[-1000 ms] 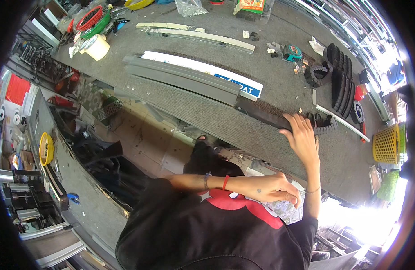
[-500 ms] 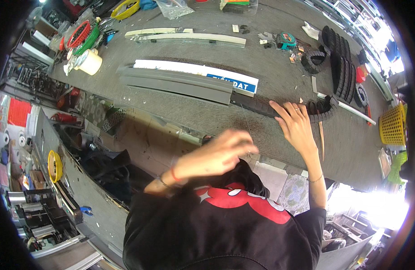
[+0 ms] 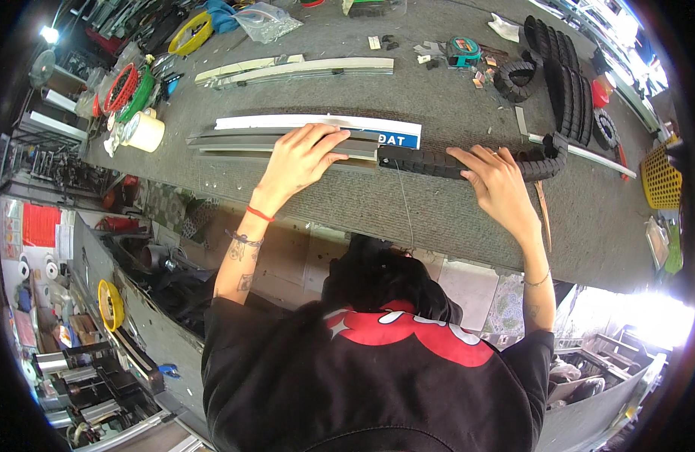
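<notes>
A long grey metal profile [image 3: 238,143] lies across the worktable. My left hand [image 3: 298,162] grips it near its right end, thumb on the near side and fingers over the top. A black segmented cable chain [image 3: 423,161] meets that end and runs right, curling up at its far end. My right hand [image 3: 502,188] is closed over the chain, fingers on top and thumb at its near edge. Behind the profile lies a white strip [image 3: 249,122] with a blue printed end. A thin thread [image 3: 407,207] hangs from near the joint over the table's front.
Pale strips [image 3: 310,68] lie farther back. Toward the right are a teal tape measure [image 3: 462,51], coiled black chains [image 3: 569,90], a white rod [image 3: 600,166] and a yellow basket [image 3: 661,177]. A cream tub [image 3: 144,132] and red and green baskets [image 3: 136,98] stand left.
My left hand has moved up and forward from above my lap and taken hold of the profile, which now looks tilted. My right hand stays on the chain.
</notes>
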`<action>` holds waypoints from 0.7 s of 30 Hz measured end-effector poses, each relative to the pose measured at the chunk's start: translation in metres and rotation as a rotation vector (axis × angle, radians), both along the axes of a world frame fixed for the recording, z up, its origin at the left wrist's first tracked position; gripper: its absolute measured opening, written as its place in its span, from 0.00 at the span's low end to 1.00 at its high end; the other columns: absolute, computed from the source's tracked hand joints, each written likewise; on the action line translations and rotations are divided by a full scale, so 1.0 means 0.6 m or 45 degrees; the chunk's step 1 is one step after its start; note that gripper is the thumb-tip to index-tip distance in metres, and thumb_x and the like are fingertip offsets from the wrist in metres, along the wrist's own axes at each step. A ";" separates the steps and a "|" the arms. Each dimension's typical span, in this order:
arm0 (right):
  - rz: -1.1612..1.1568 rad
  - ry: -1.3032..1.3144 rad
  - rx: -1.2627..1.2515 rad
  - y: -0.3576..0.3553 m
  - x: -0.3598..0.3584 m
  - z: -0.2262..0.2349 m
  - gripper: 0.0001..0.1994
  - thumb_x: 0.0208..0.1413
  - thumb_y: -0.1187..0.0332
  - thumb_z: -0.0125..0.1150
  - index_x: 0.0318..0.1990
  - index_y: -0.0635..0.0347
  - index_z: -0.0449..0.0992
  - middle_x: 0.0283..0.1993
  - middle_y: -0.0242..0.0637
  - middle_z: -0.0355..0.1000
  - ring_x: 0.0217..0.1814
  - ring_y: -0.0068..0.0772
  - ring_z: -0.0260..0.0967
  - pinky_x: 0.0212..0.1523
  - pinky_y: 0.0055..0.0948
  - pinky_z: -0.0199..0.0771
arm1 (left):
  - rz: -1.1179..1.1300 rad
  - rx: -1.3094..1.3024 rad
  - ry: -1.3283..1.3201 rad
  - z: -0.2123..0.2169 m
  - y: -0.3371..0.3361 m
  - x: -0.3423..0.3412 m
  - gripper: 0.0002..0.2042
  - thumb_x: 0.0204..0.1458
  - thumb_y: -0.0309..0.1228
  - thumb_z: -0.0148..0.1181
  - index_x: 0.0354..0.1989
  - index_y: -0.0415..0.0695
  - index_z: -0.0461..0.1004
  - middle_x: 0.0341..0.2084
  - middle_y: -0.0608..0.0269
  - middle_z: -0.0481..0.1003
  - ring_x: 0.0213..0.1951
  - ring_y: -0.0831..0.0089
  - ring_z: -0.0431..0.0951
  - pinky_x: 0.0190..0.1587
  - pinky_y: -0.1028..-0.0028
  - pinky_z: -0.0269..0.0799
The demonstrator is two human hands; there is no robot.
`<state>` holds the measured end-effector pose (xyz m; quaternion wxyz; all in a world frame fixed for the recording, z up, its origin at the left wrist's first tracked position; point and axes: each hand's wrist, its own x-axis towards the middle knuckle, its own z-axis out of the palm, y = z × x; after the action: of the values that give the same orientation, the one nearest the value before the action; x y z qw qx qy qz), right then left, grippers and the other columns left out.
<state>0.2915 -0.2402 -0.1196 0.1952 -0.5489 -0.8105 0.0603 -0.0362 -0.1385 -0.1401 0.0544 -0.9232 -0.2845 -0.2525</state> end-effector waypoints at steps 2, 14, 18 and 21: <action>0.012 0.029 -0.066 0.006 0.004 0.013 0.20 0.54 0.72 0.54 0.56 0.53 0.69 0.46 0.45 0.72 0.44 0.48 0.68 0.53 0.45 0.62 | -0.049 0.010 0.027 0.008 0.013 -0.001 0.16 0.46 0.38 0.62 0.44 0.48 0.76 0.38 0.66 0.76 0.38 0.65 0.77 0.40 0.69 0.75; 0.104 0.038 0.115 0.034 -0.002 0.044 0.20 0.52 0.73 0.54 0.54 0.56 0.67 0.40 0.42 0.71 0.38 0.47 0.67 0.43 0.41 0.65 | -0.229 0.031 0.283 0.055 0.085 0.009 0.32 0.40 0.54 0.64 0.53 0.49 0.71 0.39 0.58 0.77 0.37 0.61 0.78 0.41 0.67 0.74; 0.122 0.096 -0.021 0.040 0.003 0.070 0.17 0.51 0.73 0.53 0.50 0.60 0.71 0.39 0.43 0.70 0.39 0.47 0.67 0.45 0.39 0.64 | -0.269 -0.114 0.221 0.065 0.102 0.016 0.29 0.42 0.50 0.66 0.49 0.46 0.72 0.37 0.56 0.78 0.37 0.59 0.79 0.41 0.66 0.74; 0.159 0.176 -0.093 0.046 0.009 0.090 0.16 0.51 0.73 0.53 0.48 0.63 0.73 0.40 0.43 0.71 0.40 0.47 0.67 0.46 0.38 0.64 | -0.294 -0.155 0.184 0.068 0.106 0.017 0.28 0.42 0.49 0.66 0.48 0.45 0.72 0.35 0.54 0.78 0.36 0.57 0.79 0.40 0.65 0.74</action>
<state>0.2968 -0.2123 -0.0659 0.2261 -0.4988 -0.8250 0.1396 -0.0259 -0.0748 -0.0990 -0.0105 -0.9672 -0.1866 -0.1721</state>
